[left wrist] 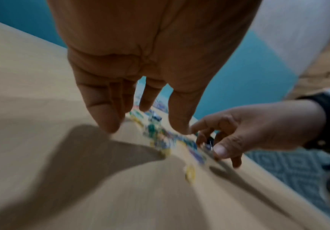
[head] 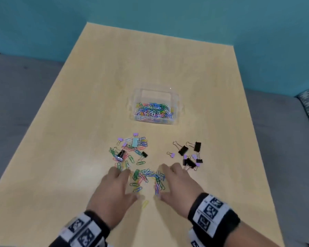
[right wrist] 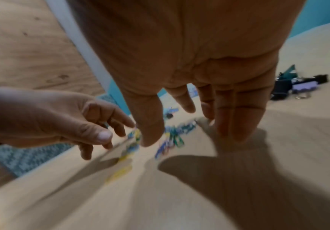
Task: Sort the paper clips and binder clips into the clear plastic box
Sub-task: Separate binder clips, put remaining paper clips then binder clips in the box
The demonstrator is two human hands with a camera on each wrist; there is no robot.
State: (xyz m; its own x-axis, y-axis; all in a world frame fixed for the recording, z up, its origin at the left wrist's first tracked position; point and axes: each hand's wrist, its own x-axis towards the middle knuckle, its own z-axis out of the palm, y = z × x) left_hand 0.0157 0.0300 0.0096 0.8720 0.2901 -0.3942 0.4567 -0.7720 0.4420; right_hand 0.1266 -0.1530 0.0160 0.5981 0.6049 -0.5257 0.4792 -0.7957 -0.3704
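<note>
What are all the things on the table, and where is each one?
clear plastic box: one, see-through, middle of the table, lid off.
paper clips in the box: many, mixed colours, lying in the box.
mixed pile: many coloured paper clips with a few black, purple and pale blue binder clips, near left.
binder clips: about ten, black and purple, grouped near right.
loose paper clips: many, mixed colours, between the hands.
yellow paper clip: one, alone, nearest the person.
table: one, light wood.
wall: teal, behind the table.
left hand: fingers spread, left of the loose clips.
right hand: fingers spread, right of them.
</note>
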